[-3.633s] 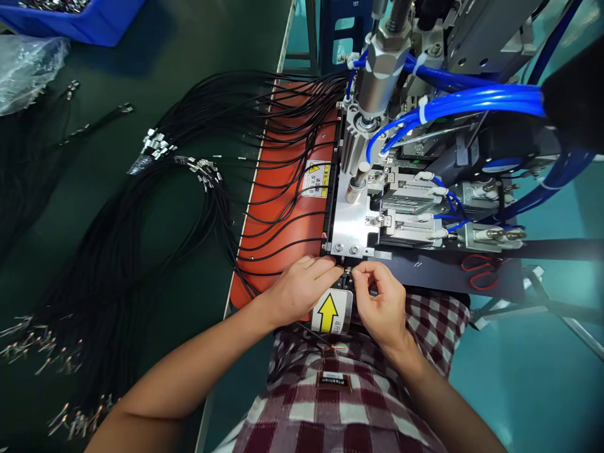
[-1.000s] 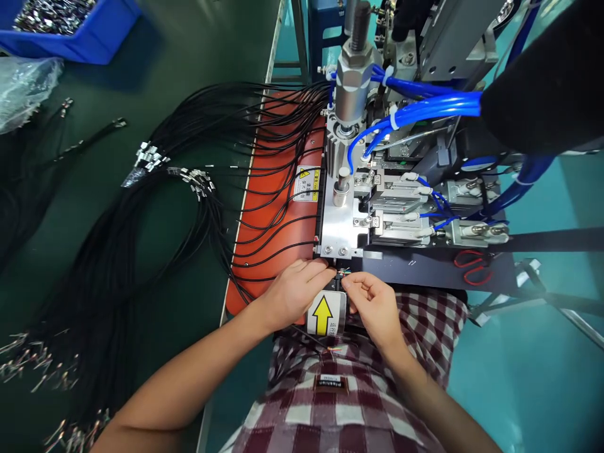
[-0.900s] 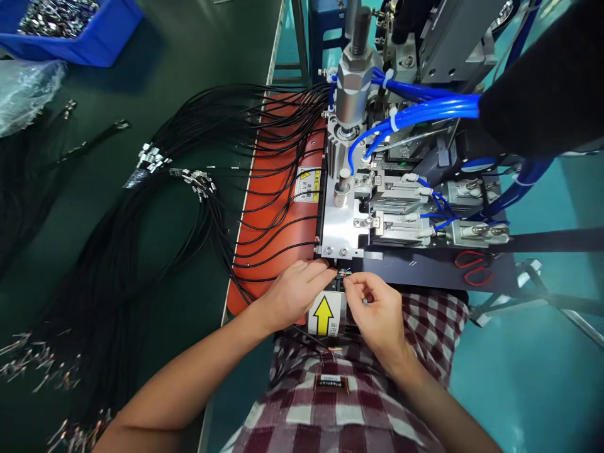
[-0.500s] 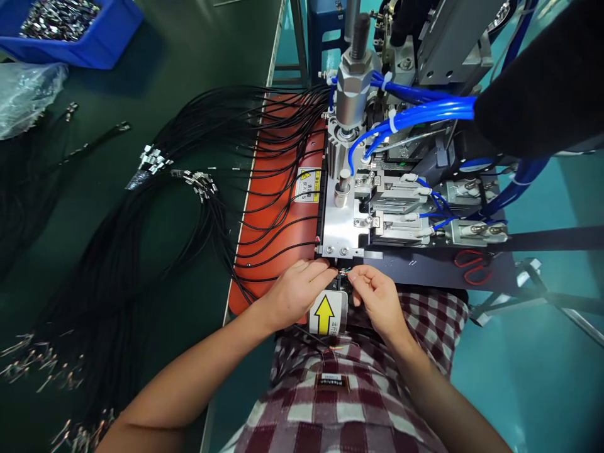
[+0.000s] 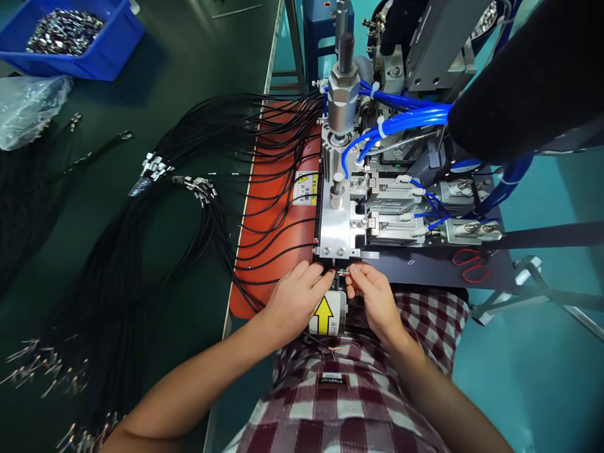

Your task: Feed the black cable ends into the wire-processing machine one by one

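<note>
Since half a second ago, the view has slid so that the blue bin [image 5: 111, 60] shows more fully, and the fingers of the left hand [image 5: 293, 302] are now more bent and spread. On the head view, the right hand [image 5: 372, 294] has thumb and forefinger pinched together on short coloured wires [image 5: 343, 272], which lie between the two hands just below the machine's metal plate [image 5: 334, 229]. Whether the left hand grips anything I cannot tell, as its fingertips and what lies under them are hidden.

Black cables [image 5: 117, 251] run from the dark green table [image 5: 189, 56] over an orange cover [image 5: 280, 267] to the machine, with metal plugs [image 5: 157, 165] bunched near the middle. Blue hoses [image 5: 410, 123] loop over the machine, and a thick black tube [image 5: 519, 82] blocks part of it. Scissors [image 5: 472, 265] with red handles lie on the dark shelf [image 5: 425, 267], right of the hands. A thin rod [image 5: 237, 11] lies at the table's far end.

Below the hands, a plate with a yellow arrow [image 5: 323, 316] points away from the person, its Chinese writing partly covered. A warning sticker [image 5: 305, 188] with a triangle carries Chinese writing too small to read. The patch [image 5: 333, 381] on the checked shirt [image 5: 325, 409] seems to say "Pfashion", upside down.

The bin holds a heap of small shiny metal pieces [image 5: 65, 33]. Near it lies a clear plastic bag [image 5: 31, 110]; its contents cannot be made out.
</note>
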A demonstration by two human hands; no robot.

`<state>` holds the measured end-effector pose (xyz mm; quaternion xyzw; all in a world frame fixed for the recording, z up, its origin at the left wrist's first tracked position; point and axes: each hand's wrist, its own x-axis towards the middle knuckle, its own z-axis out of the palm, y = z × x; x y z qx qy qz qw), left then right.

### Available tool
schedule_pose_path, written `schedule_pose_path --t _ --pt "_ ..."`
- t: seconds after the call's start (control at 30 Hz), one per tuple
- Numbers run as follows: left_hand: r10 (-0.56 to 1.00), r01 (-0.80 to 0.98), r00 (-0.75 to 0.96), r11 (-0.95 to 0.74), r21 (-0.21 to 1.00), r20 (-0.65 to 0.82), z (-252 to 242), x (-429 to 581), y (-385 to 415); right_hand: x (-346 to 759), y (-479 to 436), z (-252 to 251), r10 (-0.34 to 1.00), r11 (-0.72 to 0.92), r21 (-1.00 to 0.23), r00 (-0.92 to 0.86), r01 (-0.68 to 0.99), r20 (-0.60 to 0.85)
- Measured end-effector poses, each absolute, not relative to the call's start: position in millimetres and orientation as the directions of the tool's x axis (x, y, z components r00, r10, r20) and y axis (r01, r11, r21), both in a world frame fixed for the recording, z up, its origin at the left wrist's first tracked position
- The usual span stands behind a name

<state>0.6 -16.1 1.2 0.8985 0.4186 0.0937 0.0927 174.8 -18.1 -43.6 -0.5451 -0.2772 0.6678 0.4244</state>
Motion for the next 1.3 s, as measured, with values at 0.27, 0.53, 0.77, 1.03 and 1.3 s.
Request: schedule_pose_path --t 0.27,0.53,0.77,1.03,1.3 --pt "0.776 0.712 0.609 -0.626 0.319 0.163 -7.7 -2.4 -11.4 170.0 -26.5 -52.3 0.949 -0.309 -0.946 0.034 -0.097 -0.314" --pt "0.777 0.715 0.606 -0.625 0.314 0.167 -7.9 -1.3 -13.6 167.9 -25.7 -55.5 0.922 -0.381 -0.891 -0.022 -0.247 -0.387" --pt "0.762 0.711 0.622 -0.645 0.279 0.178 -7.1 0.5 -13.5 167.3 -24.3 -52.7 0.927 -0.363 -0.911 0.026 -0.193 -0.375" --pt "0.771 0.713 0.611 -0.634 0.299 0.179 -5.9 2.5 -15.6 158.0 -30.3 -50.8 0.949 -0.293 -0.948 0.083 -0.127 -0.304" --pt "0.762 0.7 0.598 -0.648 0.3 0.249 -9.9 2.2 -16.8 166.5 -30.8 -52.5 0.95 -0.285 -0.949 0.089 -0.135 -0.298"
